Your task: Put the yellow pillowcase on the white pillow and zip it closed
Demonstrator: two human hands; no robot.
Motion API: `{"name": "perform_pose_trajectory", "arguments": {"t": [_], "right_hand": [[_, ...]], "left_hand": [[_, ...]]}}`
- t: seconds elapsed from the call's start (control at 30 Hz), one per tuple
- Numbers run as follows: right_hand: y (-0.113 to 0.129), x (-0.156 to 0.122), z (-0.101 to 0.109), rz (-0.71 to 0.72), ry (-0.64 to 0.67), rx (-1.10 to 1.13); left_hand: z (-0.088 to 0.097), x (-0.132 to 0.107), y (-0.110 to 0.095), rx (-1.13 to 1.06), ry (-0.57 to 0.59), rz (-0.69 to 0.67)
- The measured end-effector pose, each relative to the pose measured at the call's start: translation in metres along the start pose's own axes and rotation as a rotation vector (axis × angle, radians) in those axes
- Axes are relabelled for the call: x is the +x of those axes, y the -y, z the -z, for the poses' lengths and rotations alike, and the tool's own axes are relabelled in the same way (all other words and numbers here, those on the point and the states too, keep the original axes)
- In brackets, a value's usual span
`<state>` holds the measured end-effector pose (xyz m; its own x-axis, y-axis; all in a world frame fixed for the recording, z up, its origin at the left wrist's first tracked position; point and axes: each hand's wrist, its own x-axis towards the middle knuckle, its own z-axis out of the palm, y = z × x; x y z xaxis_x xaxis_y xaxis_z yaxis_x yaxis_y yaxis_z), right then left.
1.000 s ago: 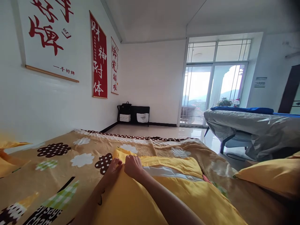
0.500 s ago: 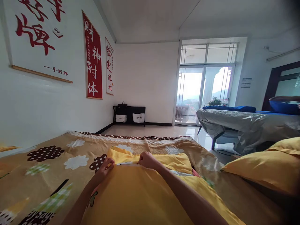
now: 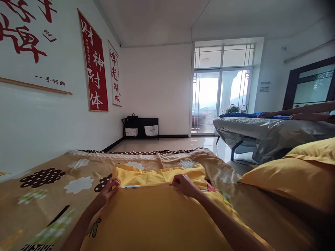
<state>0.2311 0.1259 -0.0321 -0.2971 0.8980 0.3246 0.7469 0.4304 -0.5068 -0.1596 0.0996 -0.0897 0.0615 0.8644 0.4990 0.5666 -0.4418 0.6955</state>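
Observation:
A yellow pillowcase [image 3: 154,219] lies in front of me on a tan patterned bedspread [image 3: 78,184]. Across its far end runs an edge with a thin pale strip, and beyond that is a loose, wrinkled yellow flap. My left hand [image 3: 112,187] is closed on the left end of this edge, thumb and fingers pinched together. Farther right along the same edge, my right hand [image 3: 184,184] pinches the cloth with curled fingers. The fabric between the hands is fairly straight. A bit of red print shows at the flap's right side.
Plump yellow pillows [image 3: 288,174] rest at the right. Behind them, a person's hands [image 3: 267,114] lie on blue cloth on a plastic-covered table [image 3: 261,129]. A low black rack [image 3: 148,122] stands by the far wall, left of a glass door [image 3: 220,94].
My right hand has slid right along the pillowcase edge, widening the gap from my left hand. The view has turned slightly right. Another person's hands now reach over the table.

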Motion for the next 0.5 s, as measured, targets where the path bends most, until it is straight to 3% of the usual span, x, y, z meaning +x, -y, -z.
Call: {"name": "perform_pose_trajectory", "arguments": {"t": [0.1, 0.2, 0.33, 0.43, 0.5], "right_hand": [[-0.008, -0.024, -0.004, -0.005, -0.179, -0.026], [-0.006, -0.043, -0.011, 0.024, -0.304, -0.034], [0.002, -0.052, -0.024, 0.051, -0.432, 0.056], [0.010, -0.060, -0.029, 0.106, -0.518, 0.107], [0.015, -0.069, -0.027, 0.180, -0.582, 0.120]], "left_hand": [[-0.002, 0.003, -0.002, 0.039, 0.020, 0.002], [-0.011, 0.009, -0.022, 0.090, 0.022, -0.016], [-0.052, 0.009, -0.094, 0.257, 0.068, -0.158], [-0.097, 0.006, -0.155, 0.478, 0.198, -0.350], [-0.121, 0.007, -0.181, 0.560, 0.275, -0.429]]}}
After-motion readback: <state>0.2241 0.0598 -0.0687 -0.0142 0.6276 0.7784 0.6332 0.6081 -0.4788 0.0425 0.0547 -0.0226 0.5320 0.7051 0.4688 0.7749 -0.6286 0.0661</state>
